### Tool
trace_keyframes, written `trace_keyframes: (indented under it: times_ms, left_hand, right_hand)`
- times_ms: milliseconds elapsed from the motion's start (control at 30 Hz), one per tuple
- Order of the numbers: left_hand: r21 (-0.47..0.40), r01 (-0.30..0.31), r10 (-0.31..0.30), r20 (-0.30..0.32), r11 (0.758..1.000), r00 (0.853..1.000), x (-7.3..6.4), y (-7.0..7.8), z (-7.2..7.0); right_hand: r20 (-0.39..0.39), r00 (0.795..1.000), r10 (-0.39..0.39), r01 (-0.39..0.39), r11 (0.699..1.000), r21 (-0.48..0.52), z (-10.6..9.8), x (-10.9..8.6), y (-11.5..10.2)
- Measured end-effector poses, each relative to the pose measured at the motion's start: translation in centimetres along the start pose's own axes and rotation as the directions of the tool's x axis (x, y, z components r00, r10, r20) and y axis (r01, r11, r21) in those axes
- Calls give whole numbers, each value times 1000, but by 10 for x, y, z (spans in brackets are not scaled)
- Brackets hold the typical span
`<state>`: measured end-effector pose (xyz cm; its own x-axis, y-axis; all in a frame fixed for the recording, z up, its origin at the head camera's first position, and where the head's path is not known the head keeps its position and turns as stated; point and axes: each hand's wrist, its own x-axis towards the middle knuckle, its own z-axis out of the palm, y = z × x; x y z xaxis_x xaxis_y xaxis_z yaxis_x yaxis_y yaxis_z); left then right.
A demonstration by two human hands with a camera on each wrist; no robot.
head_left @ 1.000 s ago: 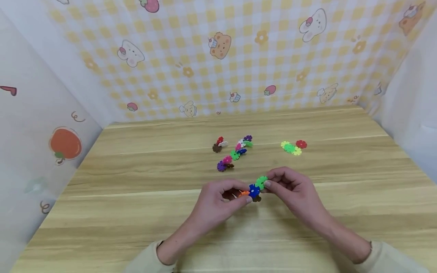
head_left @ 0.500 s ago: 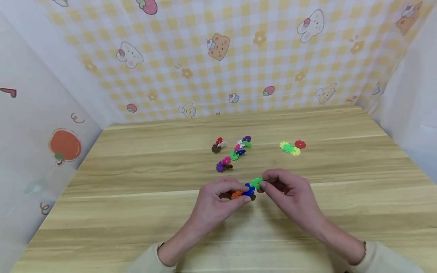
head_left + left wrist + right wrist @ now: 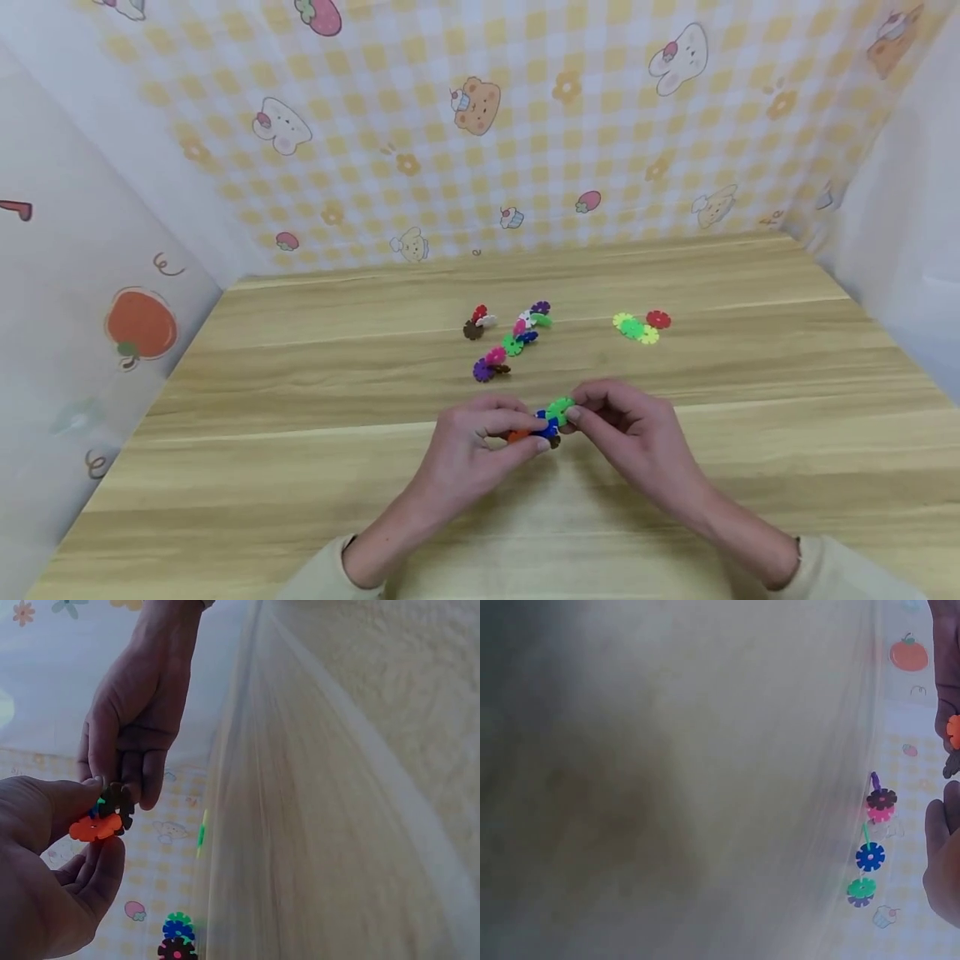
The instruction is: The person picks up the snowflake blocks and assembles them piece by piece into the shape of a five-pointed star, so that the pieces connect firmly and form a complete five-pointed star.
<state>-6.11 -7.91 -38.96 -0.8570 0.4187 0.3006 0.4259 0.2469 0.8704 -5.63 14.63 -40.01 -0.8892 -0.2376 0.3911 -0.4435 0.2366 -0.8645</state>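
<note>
Over the front part of the table, my left hand (image 3: pixel 480 446) pinches a blue notched snowflake disc (image 3: pixel 551 429) between thumb and fingers. An orange disc (image 3: pixel 96 827) and a dark brown disc (image 3: pixel 116 802) are joined in the same small cluster, partly covered by the fingers in the head view. My right hand (image 3: pixel 637 429) pinches a green snowflake disc (image 3: pixel 559 410) by its right edge. This green disc overlaps the blue one; whether their slots are fully engaged I cannot tell. In the right wrist view, the orange disc (image 3: pixel 954 731) shows at the right border.
Beyond the hands lies a chain of joined discs (image 3: pixel 513 344) in several colours. A red, white and brown group (image 3: pixel 474 329) sits left of it. To the right, yellow and green discs (image 3: pixel 632 327) lie beside a red disc (image 3: pixel 658 319). A checked cloth (image 3: pixel 540 150) backs the table.
Both hands have shifted slightly left and closer together. The left fingers now cover more of the blue disc, and the green disc has moved left and down with the right hand.
</note>
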Motion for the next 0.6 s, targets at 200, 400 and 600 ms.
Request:
trace_keyframes:
  times_ms: [200,400,600]
  left_hand:
    - [-16,144,-143,15,990,990,0,-2,-2]
    - [-32,219,-218,21,975,976,-1,-4,-3]
    - [48,260,-260,14,965,965,0,-8,-5]
  right_hand:
    - [50,996,78,-81,996,48,7,4,1]
    - [111,965,237,-251,958,139,14,10,-3]
    - [183,906,381,-406,905,129,13,17,-3]
